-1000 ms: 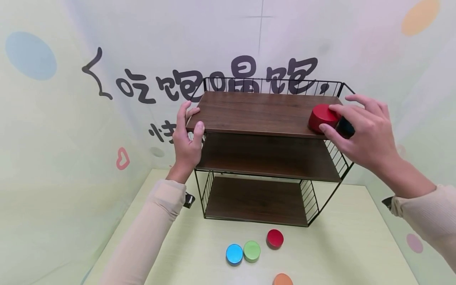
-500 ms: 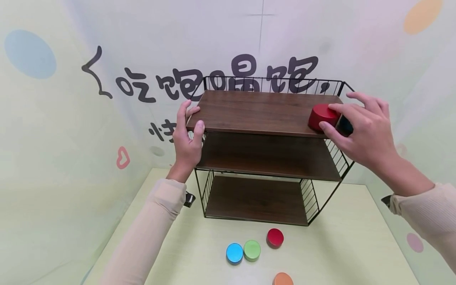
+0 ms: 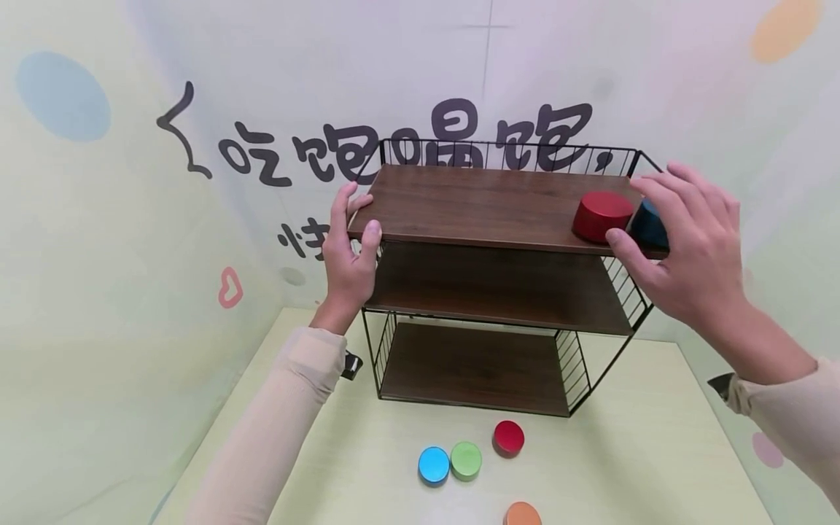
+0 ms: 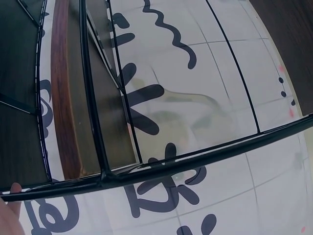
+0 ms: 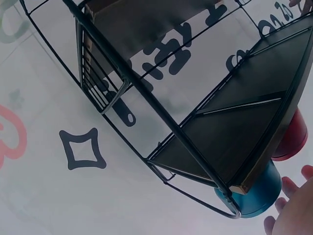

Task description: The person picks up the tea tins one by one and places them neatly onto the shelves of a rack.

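Dark-blue tin, head view: the blue tin (image 3: pixel 650 224) stands at the right end of the top shelf board (image 3: pixel 485 208), touching the red tin (image 3: pixel 601 216) (both close to the front edge).
Right hand, head view: the right hand (image 3: pixel 689 248) cups the blue tin, thumb low at the front edge, fingers curved over it; whether they clasp it I cannot tell.
Left hand, head view: the left hand (image 3: pixel 351 251) grips the left front corner of the wire rack (image 3: pixel 505 281), thumb on the board, fingers below.
Handling: the tin looks small, rigid, smooth and probably light; best taken by its side wall.
Room: back rail behind, red tin to the left, board edge in front; open room only above and forward.
Table, head view: blue disc (image 3: pixel 434 464), green disc (image 3: pixel 466 460), red disc (image 3: pixel 508 437) and orange disc (image 3: pixel 522 515).
Left wrist view: wire frame (image 4: pixel 146 169) and board edge (image 4: pixel 66 98); one fingertip shows.
Right wrist view: blue tin (image 5: pixel 257 193) under the board corner, fingertips (image 5: pixel 288 188) beside it.
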